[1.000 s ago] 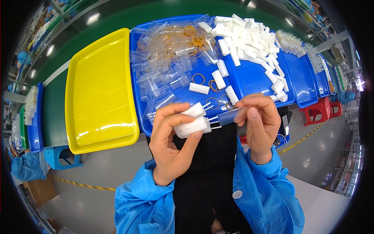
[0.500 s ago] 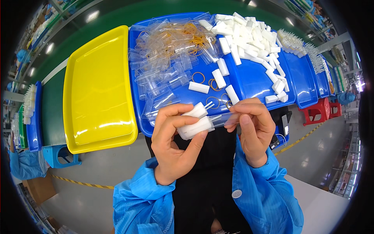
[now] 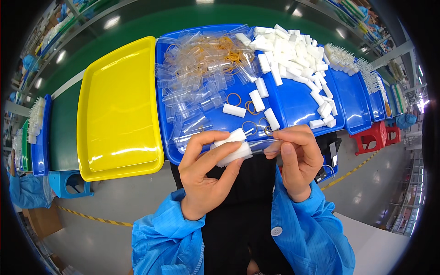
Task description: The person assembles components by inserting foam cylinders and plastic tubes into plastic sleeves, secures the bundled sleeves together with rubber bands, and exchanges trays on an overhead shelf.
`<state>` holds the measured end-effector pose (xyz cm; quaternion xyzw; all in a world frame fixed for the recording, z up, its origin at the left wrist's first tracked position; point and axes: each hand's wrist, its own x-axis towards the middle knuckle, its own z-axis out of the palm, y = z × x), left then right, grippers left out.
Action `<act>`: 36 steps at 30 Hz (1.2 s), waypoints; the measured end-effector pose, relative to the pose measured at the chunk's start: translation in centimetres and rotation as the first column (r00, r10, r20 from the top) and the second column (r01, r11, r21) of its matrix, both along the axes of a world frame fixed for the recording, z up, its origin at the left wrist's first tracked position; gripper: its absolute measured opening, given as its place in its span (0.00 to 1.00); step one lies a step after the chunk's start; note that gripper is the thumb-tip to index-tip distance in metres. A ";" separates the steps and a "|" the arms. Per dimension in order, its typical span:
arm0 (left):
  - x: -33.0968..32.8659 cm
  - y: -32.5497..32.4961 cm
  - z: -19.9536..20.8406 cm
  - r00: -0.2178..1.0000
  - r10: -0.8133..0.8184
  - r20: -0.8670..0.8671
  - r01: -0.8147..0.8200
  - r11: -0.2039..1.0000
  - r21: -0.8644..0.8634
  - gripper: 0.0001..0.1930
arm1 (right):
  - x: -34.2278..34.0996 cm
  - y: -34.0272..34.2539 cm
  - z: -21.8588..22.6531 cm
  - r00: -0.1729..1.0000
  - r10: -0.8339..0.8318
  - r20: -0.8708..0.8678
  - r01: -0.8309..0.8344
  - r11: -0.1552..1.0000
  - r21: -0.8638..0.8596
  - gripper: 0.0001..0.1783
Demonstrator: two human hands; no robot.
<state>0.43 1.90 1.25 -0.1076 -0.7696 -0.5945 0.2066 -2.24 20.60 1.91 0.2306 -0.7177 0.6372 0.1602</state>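
Observation:
My left hand (image 3: 204, 176) is closed around a small bundle of white foam-like blocks (image 3: 234, 156), with thin pale prongs sticking out of their right end. My right hand (image 3: 299, 160) pinches a clear plastic sleeve (image 3: 273, 147) between thumb and fingers, its left end close to the prongs. Whether the sleeve touches the blocks, I cannot tell. Just beyond my hands, a blue tray (image 3: 220, 121) carries a heap of clear plastic sleeves (image 3: 192, 78), tan rubber bands (image 3: 233, 99) and a few loose white blocks (image 3: 234, 110).
A yellow tray (image 3: 120, 114) lies to the left. At the right, white blocks (image 3: 293, 52) are piled on a second blue tray (image 3: 298, 103). Pronged white pieces (image 3: 341, 59) stand farther right. Red stools (image 3: 366, 139) and a blue stool (image 3: 69, 184) stand below the bench.
The clear sleeve and my right hand have shifted slightly relative to the blocks; less of the prongs shows. My left hand keeps its grip. The whole view has moved a little.

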 end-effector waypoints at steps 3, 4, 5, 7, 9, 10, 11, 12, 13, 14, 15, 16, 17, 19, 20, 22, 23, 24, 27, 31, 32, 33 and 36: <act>0.1 0.2 0.0 0.999 0.046 0.023 -0.046 0.999 -0.008 0.15 | 0.2 -0.1 0.5 0.996 0.029 0.085 -0.026 0.999 -0.040 0.08; 0.1 0.3 -0.1 0.998 0.068 -0.003 -0.068 0.997 -0.030 0.15 | 0.1 -0.1 0.5 0.996 0.028 0.087 -0.025 0.999 -0.039 0.08; 0.1 0.3 -0.1 0.998 0.067 -0.002 -0.067 0.997 -0.029 0.15 | 0.0 0.0 0.5 0.995 0.025 0.097 -0.022 0.999 -0.030 0.08; 0.0 0.3 -0.2 0.998 0.060 -0.036 -0.062 0.997 -0.048 0.14 | -0.2 -0.1 0.4 0.994 0.025 0.104 -0.022 0.999 -0.024 0.08; 0.0 0.3 -0.2 0.999 0.044 -0.004 -0.044 0.999 -0.025 0.14 | -0.3 -0.2 0.2 0.996 0.004 0.084 -0.002 1.000 -0.021 0.08; 0.0 0.2 -0.2 0.999 0.026 0.029 -0.026 1.000 0.000 0.13 | -0.3 -0.2 0.0 0.997 0.004 0.079 -0.002 1.000 -0.021 0.08; 0.0 0.2 -0.2 0.999 0.026 0.025 -0.027 1.000 0.000 0.13 | -0.2 -0.2 0.0 0.997 -0.006 0.070 0.007 1.000 -0.021 0.08; -0.1 0.0 -0.2 1.000 0.008 0.020 -0.007 1.000 -0.018 0.13 | -0.1 -0.3 -0.1 0.998 -0.015 0.061 0.016 1.000 -0.022 0.08; -0.1 -0.1 -0.2 1.000 -0.011 0.015 0.012 0.999 -0.036 0.13 | -0.1 -0.3 -0.1 0.998 -0.014 0.055 0.015 1.000 -0.022 0.08; -0.3 -0.2 -0.2 1.000 -0.010 0.010 0.011 0.999 -0.037 0.13 | 0.0 -0.3 0.0 0.998 -0.021 0.056 0.022 1.000 -0.013 0.08; -0.4 -0.3 -0.2 0.999 -0.035 -0.030 0.033 0.998 -0.059 0.13 | 0.0 -0.4 0.0 0.998 -0.029 0.059 0.030 1.000 -0.004 0.08; -0.5 -0.4 -0.2 0.996 -0.061 -0.069 0.055 0.995 -0.082 0.13 | 0.1 -0.4 0.1 0.998 -0.029 0.055 0.029 1.000 -0.006 0.08; -0.4 -0.4 -0.2 0.996 -0.061 -0.072 0.054 0.995 -0.084 0.13 | 0.1 -0.5 0.1 0.998 -0.043 0.047 0.042 0.999 0.033 0.08; -0.2 -0.3 -0.4 1.000 -0.029 0.000 0.029 0.997 -0.066 0.13 | 0.0 -0.5 0.1 0.997 -0.060 0.039 0.057 0.996 0.072 0.10; -0.2 -0.3 -0.5 1.000 -0.030 0.001 0.030 0.997 -0.067 0.13 | -0.1 -0.4 0.2 0.992 -0.023 0.122 0.019 0.999 0.031 0.08; -0.3 -0.3 -0.5 0.999 -0.034 0.021 0.035 0.999 -0.022 0.13 | -0.5 -0.2 0.3 0.979 0.014 0.205 -0.011 1.000 -0.016 0.07; -0.3 -0.2 -0.5 0.999 -0.037 0.025 0.038 0.999 -0.023 0.13 | -0.6 -0.2 0.2 0.964 0.037 0.262 -0.024 0.998 -0.054 0.07; -0.3 -0.1 -0.5 0.999 -0.029 0.029 0.029 1.000 -0.009 0.13 | -0.6 -0.1 0.1 0.948 0.063 0.312 -0.035 0.995 -0.095 0.07; -0.4 0.0 -0.8 1.000 0.000 0.026 0.001 1.000 -0.010 0.13 | -0.3 -0.7 0.2 0.995 -0.040 0.088 0.033 0.996 0.077 0.06; -0.5 0.0 -1.0 1.000 0.028 0.004 -0.028 1.000 0.012 0.13 | -0.1 -0.5 0.5 1.000 -0.002 0.027 -0.001 0.995 0.103 0.06; -0.5 0.1 -1.1 1.000 0.026 0.007 -0.026 1.000 0.010 0.13 | -0.3 -0.2 0.5 0.975 0.073 0.210 -0.064 0.997 -0.052 0.07; -0.6 0.3 -1.1 0.999 0.023 -0.047 -0.023 1.000 0.009 0.14 | -0.5 0.0 0.5 0.914 0.169 0.370 -0.094 0.972 -0.214 0.08; -0.5 0.4 -0.9 0.997 -0.010 -0.081 0.009 1.000 -0.010 0.16 | -0.4 -0.8 -0.6 0.972 0.035 0.233 0.007 0.984 -0.178 0.14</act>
